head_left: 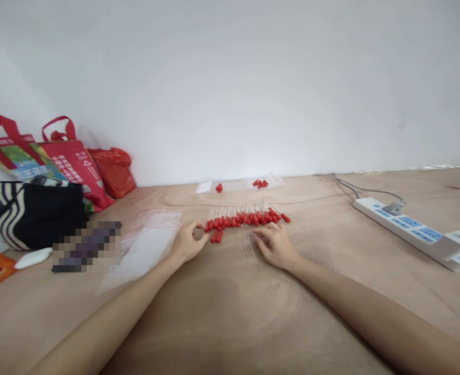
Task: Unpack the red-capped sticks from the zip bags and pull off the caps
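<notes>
Glass droppers with red rubber bulbs [245,220] lie side by side in a long row, their thin glass ends pointing towards the wall. At the row's left end rests my left hand [189,241], its thumb and forefinger curved and apart beside the nearest bulbs. Two red bulbs [216,237] stick out below the row there. Several bare glass tubes [247,240] lie just below the row's middle. My right hand [273,244] is beside them, thumb and fingers slightly apart, fingertips close to the tubes. Whether they touch the glass is hard to tell.
Clear plastic bags [147,234] lie left of my left hand. Further back are small bags with red bulbs [260,184]. Shopping bags [77,164] and a black pouch [46,213] stand at left. A power strip [407,229] with cables lies at right.
</notes>
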### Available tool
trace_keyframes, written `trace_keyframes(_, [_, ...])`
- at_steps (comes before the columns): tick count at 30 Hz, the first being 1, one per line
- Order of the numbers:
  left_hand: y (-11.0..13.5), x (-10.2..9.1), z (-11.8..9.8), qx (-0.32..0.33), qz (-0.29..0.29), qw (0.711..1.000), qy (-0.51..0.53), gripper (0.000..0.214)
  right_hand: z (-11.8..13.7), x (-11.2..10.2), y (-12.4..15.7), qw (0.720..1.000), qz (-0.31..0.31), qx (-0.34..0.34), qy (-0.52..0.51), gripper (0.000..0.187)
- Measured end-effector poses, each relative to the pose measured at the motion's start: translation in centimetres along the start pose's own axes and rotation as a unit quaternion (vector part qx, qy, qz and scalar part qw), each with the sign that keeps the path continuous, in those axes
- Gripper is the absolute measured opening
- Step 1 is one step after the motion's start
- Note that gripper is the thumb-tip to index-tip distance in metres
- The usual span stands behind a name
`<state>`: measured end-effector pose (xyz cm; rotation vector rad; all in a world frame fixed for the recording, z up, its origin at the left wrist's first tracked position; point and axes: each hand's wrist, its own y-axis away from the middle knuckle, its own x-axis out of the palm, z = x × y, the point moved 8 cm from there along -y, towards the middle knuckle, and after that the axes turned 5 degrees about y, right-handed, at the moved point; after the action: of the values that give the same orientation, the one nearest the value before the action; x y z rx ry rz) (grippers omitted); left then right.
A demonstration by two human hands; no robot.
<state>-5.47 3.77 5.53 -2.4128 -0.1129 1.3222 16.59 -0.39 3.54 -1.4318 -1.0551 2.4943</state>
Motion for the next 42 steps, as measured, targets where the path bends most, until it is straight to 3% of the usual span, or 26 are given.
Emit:
trace_keyframes(4, [-2.0,0.3,-1.3,0.036,0.001,0.998,-0.045,0.020,0.0,-0.2,0.1,1.000,-0.005,-0.006,-0.003,0.018])
trace_keyframes(9, [-3.4,1.8,-1.4,0.036,0.023,0.998,-0.054,0.018,0.0,-0.8,0.2,1.000,-0.021,-0.004,-0.001,0.017])
trace_keyframes(11, [-3.4,1.4,-1.1,0.040,-0.008,0.998,-0.041,0.017,0.0,-1.0,0.2,1.000,-0.031,-0.001,-0.002,0.016])
trace_keyframes(14, [-2.6,-0.4,-1.0,0.054,-0.101,0.993,-0.012,0.017,0.0,-1.1,0.2,0.999,-0.043,-0.003,-0.007,0.016])
trace_keyframes(16, [-1.3,-1.6,-1.4,0.085,-0.158,0.984,0.007,0.016,0.0,-1.4,0.2,0.998,-0.058,-0.009,-0.008,0.018])
trace_keyframes(18, [0.2,-1.9,-2.5,0.139,-0.173,0.975,0.022,0.015,0.1,-1.9,0.3,0.996,-0.084,-0.019,0.001,0.025])
trace_keyframes(21, [2.3,-0.8,-5.1,0.241,-0.119,0.962,0.035,0.011,0.8,-2.6,0.5,0.992,-0.109,-0.051,0.039,0.039])
trace_keyframes(23, [3.4,0.1,-6.7,0.300,-0.083,0.949,0.037,0.009,1.5,-2.6,0.6,0.989,-0.094,-0.085,0.071,0.044])
trace_keyframes(27, [4.4,1.5,-8.8,0.376,-0.054,0.924,0.032,0.008,2.5,-2.0,0.6,0.985,-0.050,-0.137,0.092,0.026])
trace_keyframes(32, [4.0,2.1,-9.1,0.378,-0.045,0.924,0.029,0.011,2.8,-1.8,0.5,0.984,-0.041,-0.150,0.090,0.020])
trace_keyframes(37, [4.2,3.3,-9.9,0.404,-0.012,0.915,0.002,0.029,3.2,-1.8,0.7,0.981,-0.059,-0.157,0.101,0.019])
trace_keyframes(42, [4.3,3.7,-10.3,0.418,-0.022,0.908,0.015,0.015,3.6,-1.6,0.8,0.976,-0.054,-0.177,0.119,0.020])
